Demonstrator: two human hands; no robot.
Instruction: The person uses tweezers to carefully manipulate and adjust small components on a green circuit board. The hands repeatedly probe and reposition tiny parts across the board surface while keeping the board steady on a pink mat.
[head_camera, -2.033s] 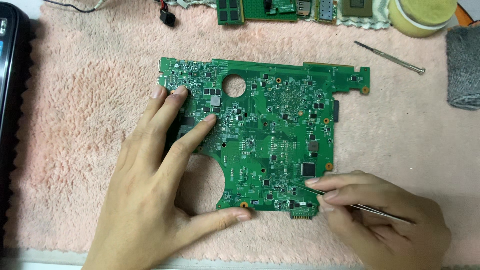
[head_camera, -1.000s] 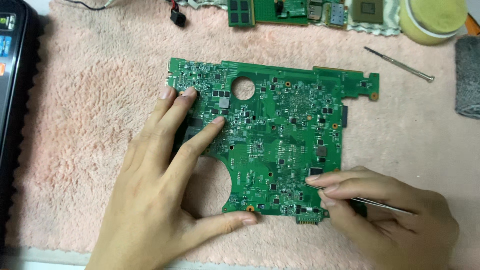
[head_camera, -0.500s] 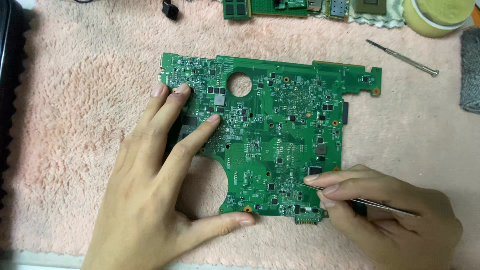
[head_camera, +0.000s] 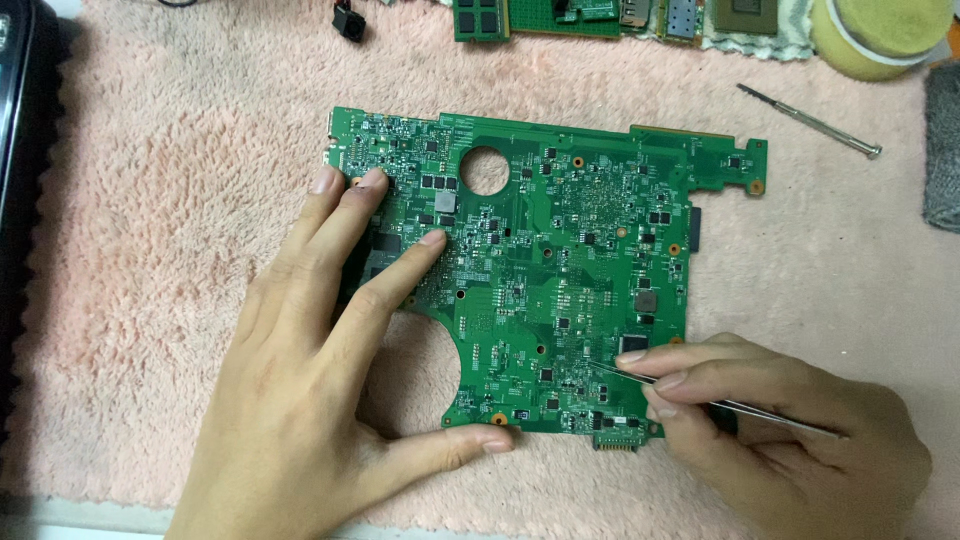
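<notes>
Moved: almost nothing has shifted since half a second ago; my hands sit where they sat, and only my view slides a little.
Head view, board: the green circuit board (head_camera: 560, 270) lies flat on the pink fluffy mat (head_camera: 180, 250), well in the middle.
Left hand: my left hand (head_camera: 310, 380) is spread open and presses the board, fingers on its left part, thumb at the bottom edge.
Right hand: my right hand (head_camera: 770, 430) pinches thin metal tweezers (head_camera: 700, 395); their tip touches the board near its lower right corner.
How far: I think I am mid-work on one tiny spot; I cannot tell if any part is lifted off yet.
Nearby: a small screwdriver (head_camera: 810, 120) lies apart, top right, untouched.
</notes>
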